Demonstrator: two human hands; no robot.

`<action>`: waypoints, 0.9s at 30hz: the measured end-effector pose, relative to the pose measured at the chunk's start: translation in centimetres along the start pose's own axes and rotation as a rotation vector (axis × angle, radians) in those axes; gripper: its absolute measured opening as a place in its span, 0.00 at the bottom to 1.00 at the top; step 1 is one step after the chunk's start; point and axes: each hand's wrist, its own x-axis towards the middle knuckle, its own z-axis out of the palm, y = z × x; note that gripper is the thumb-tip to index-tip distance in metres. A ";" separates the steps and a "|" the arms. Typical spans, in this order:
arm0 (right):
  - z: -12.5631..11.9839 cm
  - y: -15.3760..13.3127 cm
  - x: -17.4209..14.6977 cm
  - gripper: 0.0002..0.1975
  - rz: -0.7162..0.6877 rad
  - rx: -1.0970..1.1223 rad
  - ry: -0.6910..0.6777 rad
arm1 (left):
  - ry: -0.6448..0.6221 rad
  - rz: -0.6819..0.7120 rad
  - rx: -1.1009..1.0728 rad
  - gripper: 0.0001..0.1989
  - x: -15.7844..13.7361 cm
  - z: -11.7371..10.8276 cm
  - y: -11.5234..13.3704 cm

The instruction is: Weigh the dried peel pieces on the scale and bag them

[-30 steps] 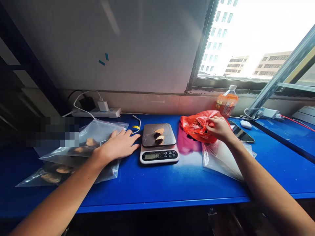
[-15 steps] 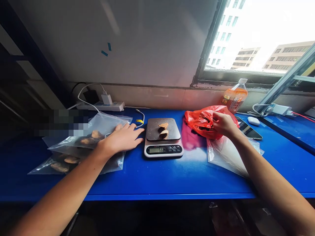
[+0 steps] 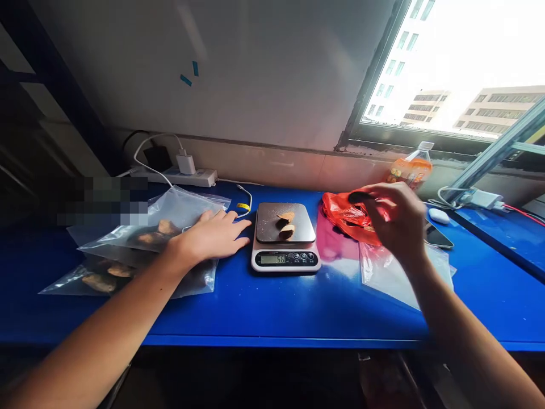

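Observation:
My right hand [image 3: 394,218] pinches a dark slice [image 3: 360,197], seemingly of the same dried stuff as the pieces on the scale, above the red plastic bag [image 3: 343,213]. The bag lies crumpled on the table behind the hand. My left hand [image 3: 217,234] rests with fingers spread on the clear zip bags [image 3: 208,278], in which brown dried chunks [image 3: 99,282] show. Between my hands stands a digital kitchen scale [image 3: 286,261] whose display looks like 56. Two pale brown dried slices [image 3: 286,231] lie on its metal plate.
Flat clear bags [image 3: 395,272] lie under my right wrist, near a phone [image 3: 438,236] and a white earbud case [image 3: 439,216]. An orange-labelled bottle [image 3: 412,167] stands by the window. Behind the zip bags is a power strip [image 3: 200,177] with a charger and white cable.
My right hand has come up out of the red bag with a dark slice in its fingertips. The left hand stays on the zip bags; the scale's slices look the same.

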 end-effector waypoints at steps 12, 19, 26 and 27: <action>5.3 -2.8 -1.5 0.08 -0.276 0.080 -0.399 | 0.008 0.030 -0.039 0.27 -0.1 -0.1 -0.4; -0.5 5.3 -0.4 0.11 0.224 -0.294 -0.043 | 0.001 0.042 -0.001 0.26 -0.3 -0.4 -0.2; 1.5 7.3 0.6 0.04 -0.067 -0.430 -0.504 | 0.017 0.056 -0.032 0.26 -0.2 -0.2 -0.3; 2.1 6.9 1.3 0.04 -0.109 -0.384 -0.497 | 0.012 0.055 -0.033 0.26 -0.3 -0.3 -0.3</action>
